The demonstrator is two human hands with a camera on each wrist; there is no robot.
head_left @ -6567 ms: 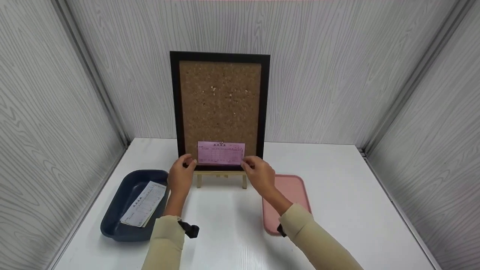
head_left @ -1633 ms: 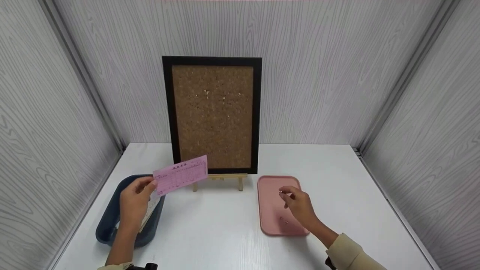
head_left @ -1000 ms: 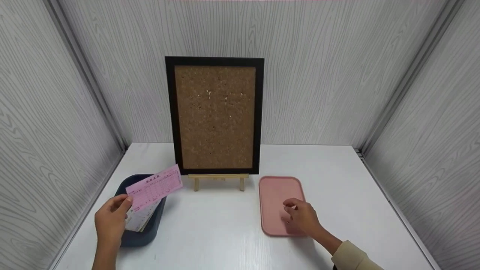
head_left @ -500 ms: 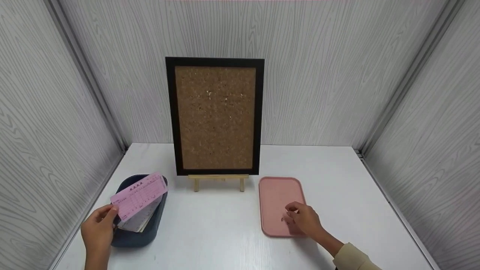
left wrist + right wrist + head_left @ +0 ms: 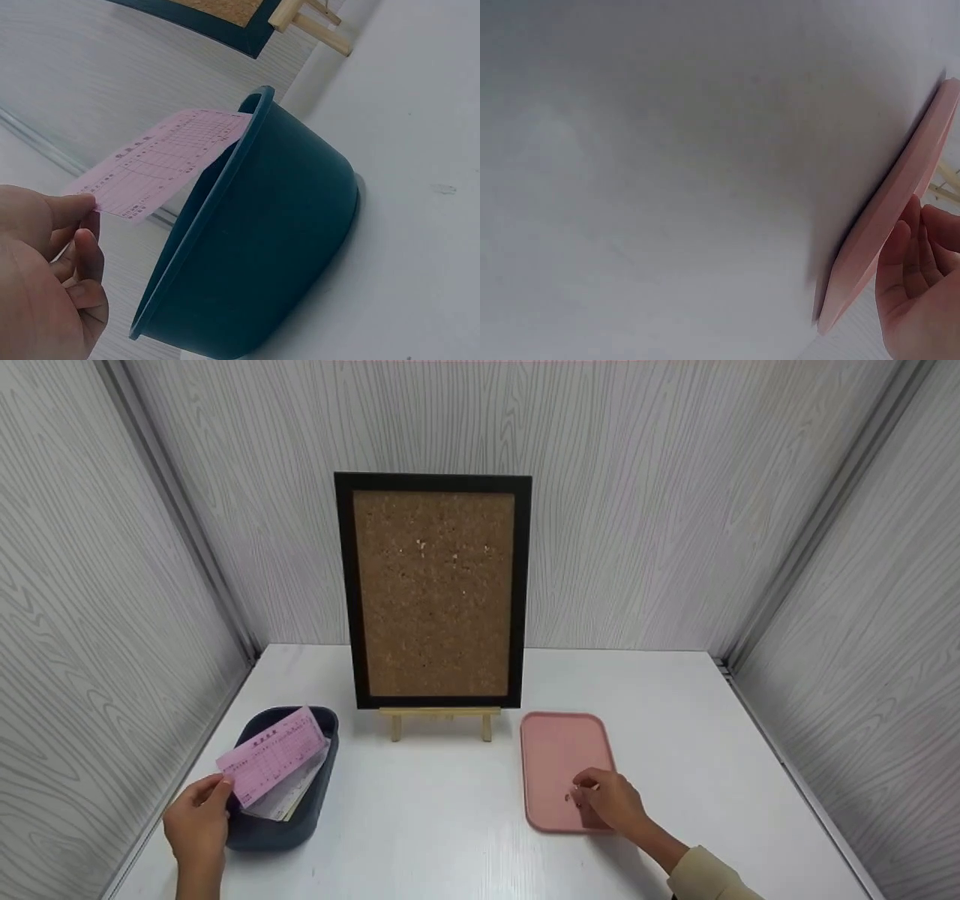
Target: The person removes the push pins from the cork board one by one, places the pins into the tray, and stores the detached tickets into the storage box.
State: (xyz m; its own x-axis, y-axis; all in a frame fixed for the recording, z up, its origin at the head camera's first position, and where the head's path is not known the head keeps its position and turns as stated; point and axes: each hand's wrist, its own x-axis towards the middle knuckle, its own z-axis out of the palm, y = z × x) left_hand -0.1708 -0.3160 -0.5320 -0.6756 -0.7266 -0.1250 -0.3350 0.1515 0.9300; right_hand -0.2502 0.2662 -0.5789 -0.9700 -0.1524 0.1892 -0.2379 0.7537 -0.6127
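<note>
My left hand (image 5: 196, 819) pinches the lower left corner of a pink printed form (image 5: 274, 754) between thumb and fingers. The form slants over the dark blue bin (image 5: 276, 837), where white and yellowish slips (image 5: 286, 793) lie; in the left wrist view its far end overlaps the bin's rim (image 5: 206, 214). Low over the pink tray (image 5: 546, 757), my right hand (image 5: 613, 804) has thumb and index finger together, with a tiny light pin (image 5: 576, 788) at their tips. Small dark pins (image 5: 567, 797) lie on the tray just below the fingertips. In the right wrist view the tray's wall hides the fingertips' contact.
A black-framed cork board (image 5: 435, 615) leans on a small wooden easel (image 5: 441, 711) at the back middle, its surface bare apart from worn specks. White table (image 5: 420, 810) spans between bin and tray. Wood-grain panels (image 5: 630, 510) enclose the back and both sides.
The pink form has come off the cork board and moved left over the bin in my left hand. My right hand has gone from the board to the tray, lowering slightly.
</note>
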